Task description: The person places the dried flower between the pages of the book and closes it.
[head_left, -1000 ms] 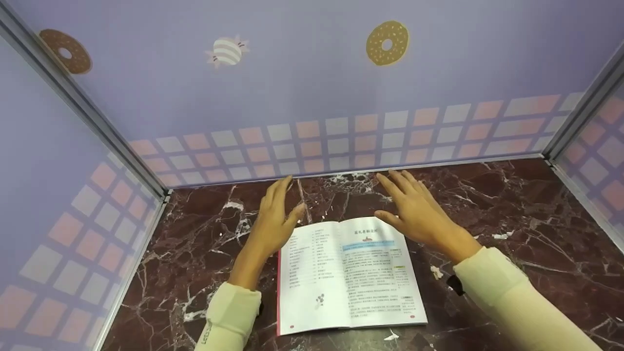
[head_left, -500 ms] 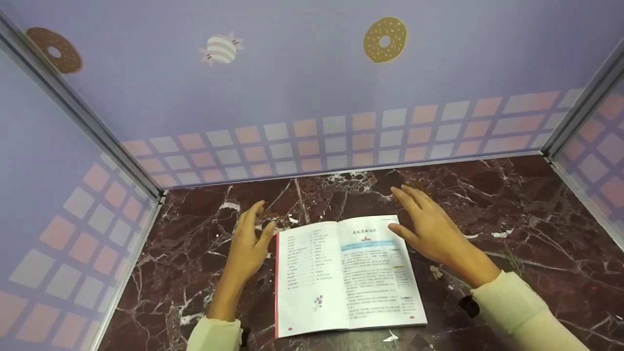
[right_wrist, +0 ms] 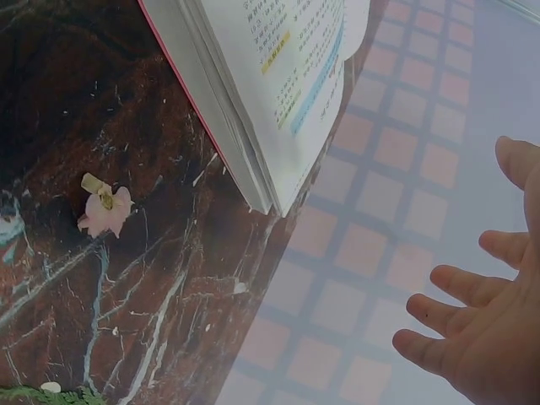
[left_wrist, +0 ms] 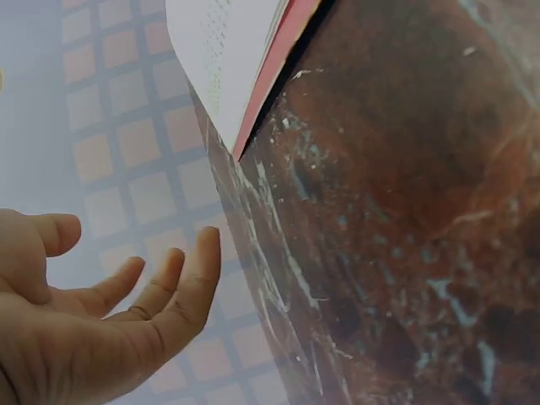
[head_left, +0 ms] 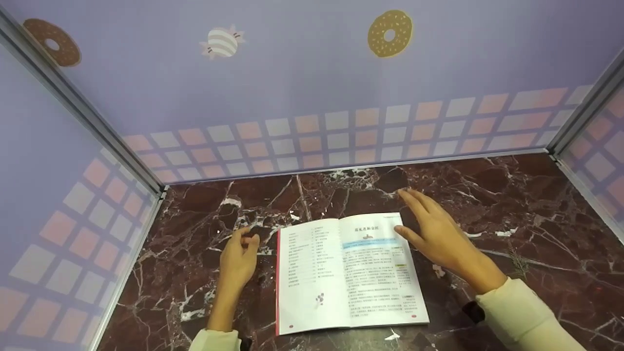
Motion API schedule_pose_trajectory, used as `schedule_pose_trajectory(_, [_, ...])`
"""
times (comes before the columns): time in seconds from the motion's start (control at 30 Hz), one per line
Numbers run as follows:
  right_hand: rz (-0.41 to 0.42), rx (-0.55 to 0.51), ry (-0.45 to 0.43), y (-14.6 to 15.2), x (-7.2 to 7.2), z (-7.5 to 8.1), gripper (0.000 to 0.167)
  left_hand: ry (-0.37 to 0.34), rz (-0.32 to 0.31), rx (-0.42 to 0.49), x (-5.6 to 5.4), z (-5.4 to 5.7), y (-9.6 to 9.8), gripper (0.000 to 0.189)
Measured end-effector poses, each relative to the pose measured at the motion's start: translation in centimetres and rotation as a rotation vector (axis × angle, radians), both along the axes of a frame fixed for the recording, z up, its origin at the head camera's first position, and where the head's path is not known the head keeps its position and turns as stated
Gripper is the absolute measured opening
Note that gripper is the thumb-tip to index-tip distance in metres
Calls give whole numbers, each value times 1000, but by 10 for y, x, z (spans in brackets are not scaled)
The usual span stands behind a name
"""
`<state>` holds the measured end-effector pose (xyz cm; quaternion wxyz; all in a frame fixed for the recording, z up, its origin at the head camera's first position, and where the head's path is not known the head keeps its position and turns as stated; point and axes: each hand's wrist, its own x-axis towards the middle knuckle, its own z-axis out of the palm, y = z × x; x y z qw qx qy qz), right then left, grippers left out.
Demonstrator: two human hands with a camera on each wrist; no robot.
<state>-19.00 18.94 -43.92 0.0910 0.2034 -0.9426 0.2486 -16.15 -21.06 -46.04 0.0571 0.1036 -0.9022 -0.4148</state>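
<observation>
An open book (head_left: 312, 273) with a red cover edge lies on the dark marbled table, its left page a printed list and its right page text under a blue band. To its left, the left hand (head_left: 238, 261) hovers with loosely bent fingers and holds nothing; the left wrist view shows this hand (left_wrist: 126, 321) apart from the book's red-edged corner (left_wrist: 261, 93). Beside the upper right corner of the book is the right hand (head_left: 436, 236), fingers extended. In the right wrist view that hand (right_wrist: 498, 312) is spread and clear of the pages (right_wrist: 295, 93).
The marbled table (head_left: 195, 234) meets a purple back wall (head_left: 302, 73) with pink and grey squares. A side panel (head_left: 44, 195) rises at left. A pink petal-like scrap (right_wrist: 105, 211) and a green sprig (head_left: 519, 263) lie right of the book; a white scrap (head_left: 392, 335) lies below it.
Both hands have moved apart from above the book's upper part, the left one leftward and nearer, the right one rightward and slightly nearer. The left fingers are more bent. The book stays open in place.
</observation>
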Motion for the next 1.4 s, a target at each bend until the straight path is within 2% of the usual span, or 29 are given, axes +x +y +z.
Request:
schedule_pose_trajectory(0.2, [4, -11, 10, 1, 0, -4, 74, -110, 24, -14, 4, -7, 0, 45])
schedule_pose_trajectory(0.37, [1, -14, 9, 2, 1, -7, 74, -213, 45, 56, 9, -14, 2, 43])
schedule_pose_trajectory(0.5, [-1, -11, 6, 2, 2, -8, 74, -252, 58, 75, 12, -19, 4, 39])
schedule_pose_trajectory(0.77, [-9, -18, -11, 3, 3, -12, 72, -221, 84, -8, 15, -26, 14, 29])
schedule_pose_trajectory(1.17, [-25, -14, -41, 6, 5, -17, 73, -239, 108, 4, 19, -27, 27, 29])
schedule_pose_trajectory(1.4, [-29, -19, -11, 7, 8, -23, 71, -224, 107, -50, 21, -30, 35, 27])
